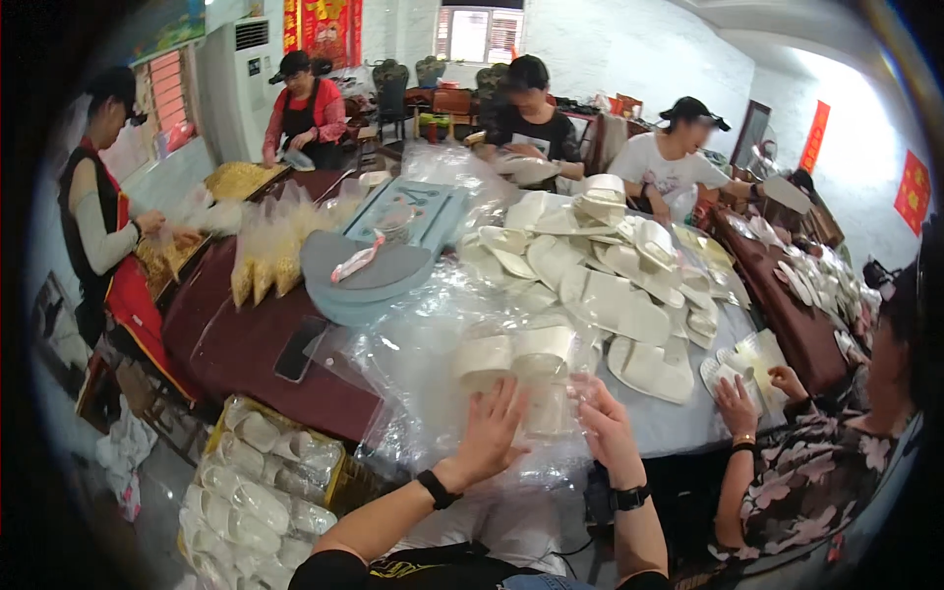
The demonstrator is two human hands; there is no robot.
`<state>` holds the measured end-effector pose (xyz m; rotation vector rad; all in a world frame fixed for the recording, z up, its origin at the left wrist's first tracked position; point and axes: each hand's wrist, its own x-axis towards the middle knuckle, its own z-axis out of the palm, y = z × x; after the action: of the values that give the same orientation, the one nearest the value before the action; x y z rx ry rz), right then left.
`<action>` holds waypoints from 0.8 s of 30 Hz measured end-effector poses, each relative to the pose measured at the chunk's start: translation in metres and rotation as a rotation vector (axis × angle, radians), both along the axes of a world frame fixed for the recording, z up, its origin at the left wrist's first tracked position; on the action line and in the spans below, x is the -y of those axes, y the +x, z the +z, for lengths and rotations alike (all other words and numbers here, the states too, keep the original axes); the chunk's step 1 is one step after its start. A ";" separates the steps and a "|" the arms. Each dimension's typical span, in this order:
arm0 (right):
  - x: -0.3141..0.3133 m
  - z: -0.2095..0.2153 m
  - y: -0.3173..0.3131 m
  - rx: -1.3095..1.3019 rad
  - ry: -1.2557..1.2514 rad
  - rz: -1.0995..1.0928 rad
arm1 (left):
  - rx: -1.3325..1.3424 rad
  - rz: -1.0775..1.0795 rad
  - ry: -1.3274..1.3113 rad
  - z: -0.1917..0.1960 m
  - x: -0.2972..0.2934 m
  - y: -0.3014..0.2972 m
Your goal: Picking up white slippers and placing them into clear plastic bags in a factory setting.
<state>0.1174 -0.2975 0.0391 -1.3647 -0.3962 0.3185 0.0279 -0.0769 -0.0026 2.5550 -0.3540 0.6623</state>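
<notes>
A pair of cream slippers (544, 351) lies in front of me at the table's near edge, inside or under a clear plastic bag (418, 388); the shine hides which. My left hand (494, 429) rests over the near part of the left slipper, its fingers spread. At the right side of the same pair, my right hand (607, 429) has its fingers bent at the plastic's edge and seems to pinch it. Just beyond, a big heap of loose cream slippers (610, 300) covers the table.
Left of the plastic sit a grey-blue plastic stool (369, 275), a phone (299, 349) and bags of yellow pieces (267, 251). A crate of wrapped slippers (246, 492) stands low at my left. Close on my right, a co-worker's hand (736, 403) handles slippers. Several other people work around the tables.
</notes>
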 end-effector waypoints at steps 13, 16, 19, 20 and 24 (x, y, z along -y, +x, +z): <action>0.010 -0.106 0.040 0.646 -0.449 -0.238 | 0.111 -0.063 -0.679 0.047 -0.034 -0.001; -0.024 -0.068 0.018 0.947 -0.894 -0.103 | -0.211 -0.029 -1.063 0.064 -0.056 -0.022; -0.037 -0.058 0.012 1.032 -0.997 -0.018 | -0.050 -0.182 -1.417 0.062 -0.078 -0.038; -0.037 -0.057 0.013 0.993 -0.967 -0.009 | -0.071 -0.153 -1.673 0.069 -0.085 -0.051; -0.032 -0.063 0.019 0.984 -0.952 -0.010 | 0.014 -0.104 -2.185 0.088 -0.113 -0.118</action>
<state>0.1364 -0.2652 -0.0243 -2.4263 -1.1389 -0.2610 -0.0905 0.0360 0.0850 0.4293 0.2331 0.4502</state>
